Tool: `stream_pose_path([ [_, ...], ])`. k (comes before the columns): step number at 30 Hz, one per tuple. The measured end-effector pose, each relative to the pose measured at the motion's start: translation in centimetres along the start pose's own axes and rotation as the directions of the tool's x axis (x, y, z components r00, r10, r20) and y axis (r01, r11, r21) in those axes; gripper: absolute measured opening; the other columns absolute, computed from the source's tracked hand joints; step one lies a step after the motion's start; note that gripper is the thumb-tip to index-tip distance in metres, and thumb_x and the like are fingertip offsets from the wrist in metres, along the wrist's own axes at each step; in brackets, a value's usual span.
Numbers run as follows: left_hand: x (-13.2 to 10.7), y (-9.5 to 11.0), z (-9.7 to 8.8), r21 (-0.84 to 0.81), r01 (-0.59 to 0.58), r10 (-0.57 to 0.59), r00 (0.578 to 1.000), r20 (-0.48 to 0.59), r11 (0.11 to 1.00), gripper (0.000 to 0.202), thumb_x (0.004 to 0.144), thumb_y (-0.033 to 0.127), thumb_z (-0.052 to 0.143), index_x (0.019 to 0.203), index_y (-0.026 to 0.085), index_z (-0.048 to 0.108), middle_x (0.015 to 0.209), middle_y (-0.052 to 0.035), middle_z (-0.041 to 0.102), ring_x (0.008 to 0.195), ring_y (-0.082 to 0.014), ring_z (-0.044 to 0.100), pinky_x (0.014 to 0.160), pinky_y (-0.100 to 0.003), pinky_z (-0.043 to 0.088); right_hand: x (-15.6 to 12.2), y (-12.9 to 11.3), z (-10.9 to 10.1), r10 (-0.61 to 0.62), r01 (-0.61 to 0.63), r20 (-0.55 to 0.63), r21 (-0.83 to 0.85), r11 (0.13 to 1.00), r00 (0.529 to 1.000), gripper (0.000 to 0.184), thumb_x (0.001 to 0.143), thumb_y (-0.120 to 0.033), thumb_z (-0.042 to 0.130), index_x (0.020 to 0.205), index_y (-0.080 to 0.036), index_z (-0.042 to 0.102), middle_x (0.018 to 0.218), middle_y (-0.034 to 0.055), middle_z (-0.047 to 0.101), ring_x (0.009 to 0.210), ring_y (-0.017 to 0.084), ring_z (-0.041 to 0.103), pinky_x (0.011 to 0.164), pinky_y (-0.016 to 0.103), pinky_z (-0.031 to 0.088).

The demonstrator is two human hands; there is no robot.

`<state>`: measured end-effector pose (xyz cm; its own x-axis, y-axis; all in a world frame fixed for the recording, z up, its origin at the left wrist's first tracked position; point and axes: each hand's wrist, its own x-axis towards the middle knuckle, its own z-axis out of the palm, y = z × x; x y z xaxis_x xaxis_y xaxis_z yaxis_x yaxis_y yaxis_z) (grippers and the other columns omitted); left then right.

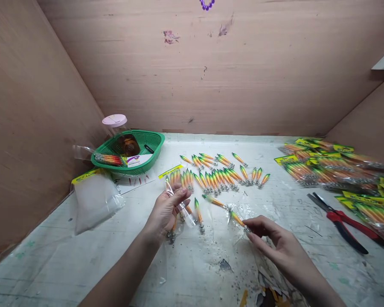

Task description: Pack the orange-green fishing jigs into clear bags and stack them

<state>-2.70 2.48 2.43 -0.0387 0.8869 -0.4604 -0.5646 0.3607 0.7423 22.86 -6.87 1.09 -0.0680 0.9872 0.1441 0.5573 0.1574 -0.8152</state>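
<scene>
My left hand [166, 211] is closed on a clear plastic bag [178, 204] with a yellow header; several orange-green lures sit inside it, their hook ends sticking out below my palm. My right hand [272, 238] pinches the hook end of a single lure [238, 220] just above the table. Two more loose lures [215, 202] lie between my hands. A row of several loose lures [220, 175] lies farther back on the table.
A green basket [153, 143] with a pink-lidded jar [115, 121] stands at back left. A stack of empty bags [94, 198] lies at left. Packed lure bags [339, 170] pile at right, with red-handled pliers [345, 221] in front. Wooden walls enclose the worn table [195, 268].
</scene>
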Motion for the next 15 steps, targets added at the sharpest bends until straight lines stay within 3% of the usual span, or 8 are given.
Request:
stream_pose_path([
  [4,-0.2,-0.2,0.1,0.016,0.027,-0.027,1.000,0.007,1.000,0.023,0.076,0.002,0.072,0.087,0.015,0.057,0.069,-0.0019,0.071,0.064,-0.0130,0.071,0.059,-0.019,0.058,-0.2,1.5,-0.2,0.138,-0.122,-0.094,0.157,0.980,0.986,0.028,0.080,-0.046,0.068,0.092,-0.021,0.071,0.084,0.0057,0.071,0.075,0.019,0.068,0.067,0.027,0.057],
  [7,-0.4,-0.4,0.1,0.024,0.039,-0.039,0.999,0.007,0.999,0.027,0.074,0.002,0.075,0.088,0.016,0.056,0.069,-0.0007,0.070,0.065,-0.0135,0.072,0.060,-0.020,0.058,-1.0,1.3,-0.7,0.145,-0.099,-0.135,0.304,0.948,0.980,0.024,0.080,-0.045,0.070,0.092,-0.024,0.070,0.085,0.0052,0.070,0.075,0.019,0.067,0.064,0.025,0.057],
  [10,-0.6,-0.7,0.2,0.029,0.050,-0.051,0.999,0.019,0.998,0.029,0.072,0.003,0.076,0.088,0.016,0.056,0.070,-0.0005,0.070,0.066,-0.0146,0.072,0.060,-0.021,0.058,-1.8,-0.6,-1.1,-0.126,0.122,-0.012,0.344,0.931,0.992,0.017,0.087,-0.041,0.064,0.097,-0.028,0.065,0.083,0.0037,0.065,0.079,0.019,0.065,0.068,0.028,0.057],
  [13,-0.9,-1.0,0.2,0.037,0.072,-0.074,0.996,0.054,0.997,0.031,0.070,0.004,0.078,0.088,0.016,0.056,0.070,-0.0005,0.070,0.067,-0.0154,0.072,0.059,-0.021,0.058,-1.9,-3.4,-0.7,-0.411,0.354,0.218,0.256,0.899,0.885,0.016,0.089,-0.026,0.061,0.104,-0.028,0.060,0.083,0.0032,0.065,0.079,0.020,0.063,0.073,0.033,0.056],
  [15,-1.1,-1.1,0.2,0.048,0.096,-0.100,0.991,0.084,0.994,0.032,0.069,0.005,0.079,0.088,0.016,0.056,0.070,-0.0007,0.070,0.067,-0.0151,0.072,0.058,-0.020,0.057,-1.4,-5.0,0.2,-0.466,0.462,0.254,0.082,0.883,0.847,0.027,0.084,-0.010,0.061,0.105,-0.027,0.059,0.085,0.0030,0.066,0.080,0.019,0.062,0.076,0.033,0.055],
])
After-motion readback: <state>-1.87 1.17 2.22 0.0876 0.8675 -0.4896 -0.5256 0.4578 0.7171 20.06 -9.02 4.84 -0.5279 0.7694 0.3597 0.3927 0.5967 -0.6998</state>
